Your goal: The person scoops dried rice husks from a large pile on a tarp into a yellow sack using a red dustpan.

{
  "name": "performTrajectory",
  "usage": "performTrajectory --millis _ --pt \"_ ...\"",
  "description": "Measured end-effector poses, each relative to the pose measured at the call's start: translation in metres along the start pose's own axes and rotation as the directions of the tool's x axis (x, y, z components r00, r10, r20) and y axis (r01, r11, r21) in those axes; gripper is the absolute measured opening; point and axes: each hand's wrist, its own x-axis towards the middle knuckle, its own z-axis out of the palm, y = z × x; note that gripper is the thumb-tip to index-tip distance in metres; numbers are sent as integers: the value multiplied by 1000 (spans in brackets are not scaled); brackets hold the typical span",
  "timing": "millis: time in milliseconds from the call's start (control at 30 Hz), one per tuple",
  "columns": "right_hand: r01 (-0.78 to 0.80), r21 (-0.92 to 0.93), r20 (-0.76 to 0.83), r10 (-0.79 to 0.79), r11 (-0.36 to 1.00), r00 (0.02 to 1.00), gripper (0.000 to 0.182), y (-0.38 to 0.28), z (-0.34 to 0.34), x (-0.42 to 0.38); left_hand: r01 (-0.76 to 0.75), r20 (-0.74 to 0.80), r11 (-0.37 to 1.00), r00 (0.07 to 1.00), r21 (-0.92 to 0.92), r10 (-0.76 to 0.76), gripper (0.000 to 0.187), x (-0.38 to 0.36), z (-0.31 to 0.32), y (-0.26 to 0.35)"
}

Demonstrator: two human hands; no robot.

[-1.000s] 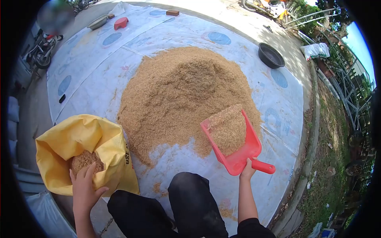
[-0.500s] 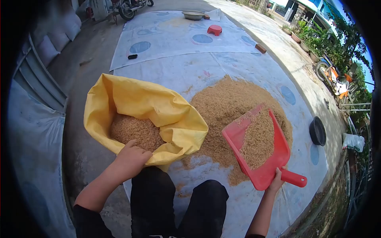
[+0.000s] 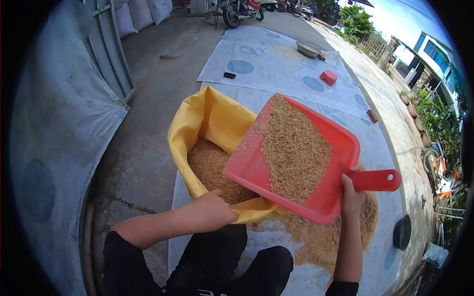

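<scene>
A yellow sack [image 3: 224, 121] stands with its mouth open, partly filled with brown grain [image 3: 210, 165]. My left hand [image 3: 213, 211] is closed on the sack's near rim. My right hand [image 3: 351, 190] holds a red dustpan [image 3: 340, 143] from below, by the base of its handle. Grain [image 3: 296, 150] lies heaped in the dustpan, whose front lip hangs over the right side of the sack's mouth. Some loose grains sit near that lip. Behind and below the dustpan, a larger grain pile [image 3: 323, 241] is spread on the pale sheet [image 3: 197, 256], partly hidden.
On the sheet's far part are a red stool [image 3: 328, 77], a metal basin [image 3: 308, 50], a black object [image 3: 229, 75] and a brick [image 3: 372, 116]. A dark basin [image 3: 402, 232] is at right. A metal gate [image 3: 109, 49] stands left; motorbikes [image 3: 240, 13] are parked beyond.
My right hand has brought the loaded dustpan left and up from over the grain pile to the sack's mouth. My left hand stays on the sack's rim. The view has turned left.
</scene>
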Motion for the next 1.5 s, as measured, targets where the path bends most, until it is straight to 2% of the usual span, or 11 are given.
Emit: performTrajectory --millis 133,200,233,433,667,733,767,900,967,1067,1500 --pt "45 -76 172 -31 996 985 24 -15 43 11 -10 -48 1000 999 -10 10 4 -5 1 -2" --pt "-2 -103 282 32 995 959 25 -21 61 14 -8 -97 1000 995 -11 7 5 -9 5 -4" --pt "88 -131 300 -45 987 953 25 -19 68 16 -2 -87 1000 996 -24 0 5 -10 5 -4" --pt "226 -232 372 -128 946 919 26 -18 100 31 34 -50 992 998 -124 -40 7 -12 0 1" --pt "273 -307 523 -78 912 849 32 -29 138 44 51 -36 990 998 -131 -56 6 -15 -3 1" --pt "356 -397 563 -81 846 822 35 -43 148 45 54 -41 989 997 -135 -60 6 -15 -1 1" --pt "325 -439 585 -9 838 811 33 -54 153 46 60 -48 989 997 -137 -67 6 -15 1 1" --pt "426 -446 621 -71 787 781 31 -58 168 52 48 -62 989 996 -141 -58 6 -14 2 1" --pt "539 -516 649 -107 666 754 34 -59 177 54 58 -66 990 996 -131 -67 6 -14 0 0" --pt "585 -569 666 -93 577 740 38 -73 187 48 58 -63 991 996 -118 -66 7 -14 2 -2" --pt "598 -606 670 -69 525 739 41 -95 188 48 57 -79 988 995 -145 -69 7 -21 2 -7"
